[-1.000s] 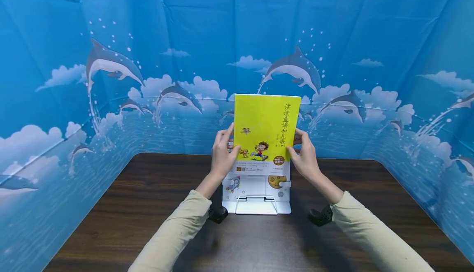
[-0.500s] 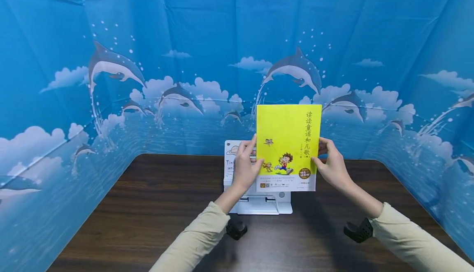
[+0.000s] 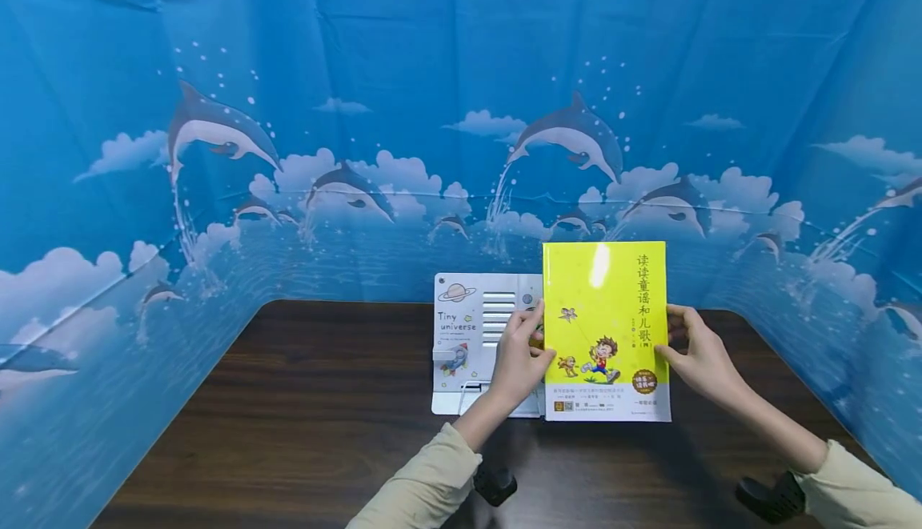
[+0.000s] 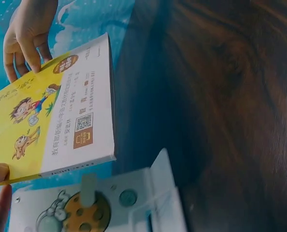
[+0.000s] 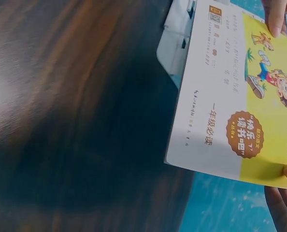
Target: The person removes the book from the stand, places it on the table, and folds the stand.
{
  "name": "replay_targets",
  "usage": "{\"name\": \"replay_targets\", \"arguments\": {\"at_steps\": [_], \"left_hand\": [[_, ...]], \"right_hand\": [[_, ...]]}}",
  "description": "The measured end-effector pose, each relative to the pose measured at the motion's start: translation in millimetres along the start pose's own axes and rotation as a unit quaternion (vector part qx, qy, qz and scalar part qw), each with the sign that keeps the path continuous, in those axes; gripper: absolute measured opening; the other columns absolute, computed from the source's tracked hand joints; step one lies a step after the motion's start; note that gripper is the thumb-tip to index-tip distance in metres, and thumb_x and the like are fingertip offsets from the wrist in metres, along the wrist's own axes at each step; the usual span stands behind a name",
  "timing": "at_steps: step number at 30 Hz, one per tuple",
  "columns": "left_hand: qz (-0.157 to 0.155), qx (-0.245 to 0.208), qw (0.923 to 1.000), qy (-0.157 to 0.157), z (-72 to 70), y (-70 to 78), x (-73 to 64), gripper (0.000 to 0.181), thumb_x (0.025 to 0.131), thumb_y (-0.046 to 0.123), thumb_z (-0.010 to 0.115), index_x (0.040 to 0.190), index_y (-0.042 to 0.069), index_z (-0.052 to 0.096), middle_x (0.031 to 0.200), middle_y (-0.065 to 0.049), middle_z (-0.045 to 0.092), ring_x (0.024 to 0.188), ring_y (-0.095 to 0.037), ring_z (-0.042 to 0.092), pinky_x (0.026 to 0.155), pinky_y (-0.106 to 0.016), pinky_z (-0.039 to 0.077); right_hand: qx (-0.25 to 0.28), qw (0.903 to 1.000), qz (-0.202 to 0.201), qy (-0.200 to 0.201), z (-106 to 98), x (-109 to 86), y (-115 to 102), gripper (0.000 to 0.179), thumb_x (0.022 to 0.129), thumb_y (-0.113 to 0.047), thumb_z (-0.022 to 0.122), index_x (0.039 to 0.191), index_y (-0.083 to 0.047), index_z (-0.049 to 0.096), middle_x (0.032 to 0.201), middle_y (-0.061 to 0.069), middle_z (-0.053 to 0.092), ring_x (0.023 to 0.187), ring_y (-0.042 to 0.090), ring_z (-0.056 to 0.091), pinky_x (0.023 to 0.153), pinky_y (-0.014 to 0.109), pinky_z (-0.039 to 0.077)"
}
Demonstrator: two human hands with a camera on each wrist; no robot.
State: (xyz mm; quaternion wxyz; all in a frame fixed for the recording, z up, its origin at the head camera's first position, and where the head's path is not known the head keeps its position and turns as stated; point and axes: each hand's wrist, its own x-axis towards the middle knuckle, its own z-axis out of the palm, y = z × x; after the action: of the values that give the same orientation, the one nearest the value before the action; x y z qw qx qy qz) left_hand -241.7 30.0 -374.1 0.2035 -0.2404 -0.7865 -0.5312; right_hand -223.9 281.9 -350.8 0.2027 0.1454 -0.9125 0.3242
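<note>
A yellow and white children's book (image 3: 605, 329) stands upright in front of me, its cover with a running boy facing me. My left hand (image 3: 520, 357) pinches its left edge, thumb on the cover and fingers behind. On the opposite edge my right hand (image 3: 702, 353) grips it the same way. Behind and left of the book is a white metal book stand (image 3: 455, 337) printed with planets and a rocket; the book hides its right part. In the left wrist view the book (image 4: 71, 106) hangs above the table beside the stand (image 4: 119, 203).
The stand rests on a dark wood table (image 3: 288, 425). A blue curtain (image 3: 403, 113) with dolphins and clouds encloses the back and sides. Black wrist devices (image 3: 495, 485) hang below both forearms.
Both hands have carried the book from in front of the stand to the right and downward. The stand's left part, with its text and planet, has come into view.
</note>
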Motion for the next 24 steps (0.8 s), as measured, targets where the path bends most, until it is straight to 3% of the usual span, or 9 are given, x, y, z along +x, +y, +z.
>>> {"name": "replay_targets", "arguments": {"at_steps": [6,14,19,24], "left_hand": [[-0.026,-0.030,0.9989,-0.025,14.1,-0.4,-6.9,0.072,0.071,-0.011,0.069,0.135,0.002,0.040,0.104,-0.009,0.048,0.084,-0.010,0.052,0.063,-0.012,0.049],[-0.062,-0.033,0.9967,-0.042,36.2,-5.9,-10.1,0.073,0.068,-0.012,0.070,0.133,0.002,0.043,0.100,-0.007,0.050,0.079,-0.008,0.051,0.056,-0.012,0.046],[-0.103,-0.052,0.9912,-0.066,47.8,-9.6,-19.3,0.074,0.068,-0.010,0.071,0.134,0.003,0.042,0.098,-0.003,0.049,0.077,-0.006,0.051,0.059,-0.013,0.046],[-0.122,-0.055,0.9880,-0.077,58.5,-13.5,-24.8,0.073,0.068,-0.008,0.072,0.133,0.001,0.043,0.097,-0.002,0.049,0.076,-0.006,0.052,0.062,-0.014,0.047]], "right_hand": [[-0.009,0.9998,0.009,-0.014,-6.5,-13.3,12.6,0.057,0.075,0.007,0.064,0.124,0.010,0.034,0.098,0.018,0.051,0.083,0.028,0.052,0.061,0.013,0.043],[-0.015,0.9982,0.047,-0.034,-13.2,-27.7,32.2,0.058,0.074,0.003,0.069,0.122,0.012,0.037,0.094,0.017,0.053,0.078,0.023,0.051,0.059,0.016,0.043],[-0.019,0.9958,0.067,-0.059,-16.1,-35.8,44.9,0.059,0.073,-0.001,0.071,0.120,0.013,0.040,0.093,0.015,0.055,0.075,0.018,0.050,0.058,0.017,0.041],[-0.017,0.9931,0.085,-0.080,-17.7,-41.2,55.4,0.060,0.072,-0.002,0.072,0.120,0.015,0.040,0.093,0.015,0.054,0.076,0.020,0.049,0.058,0.018,0.041]]}}
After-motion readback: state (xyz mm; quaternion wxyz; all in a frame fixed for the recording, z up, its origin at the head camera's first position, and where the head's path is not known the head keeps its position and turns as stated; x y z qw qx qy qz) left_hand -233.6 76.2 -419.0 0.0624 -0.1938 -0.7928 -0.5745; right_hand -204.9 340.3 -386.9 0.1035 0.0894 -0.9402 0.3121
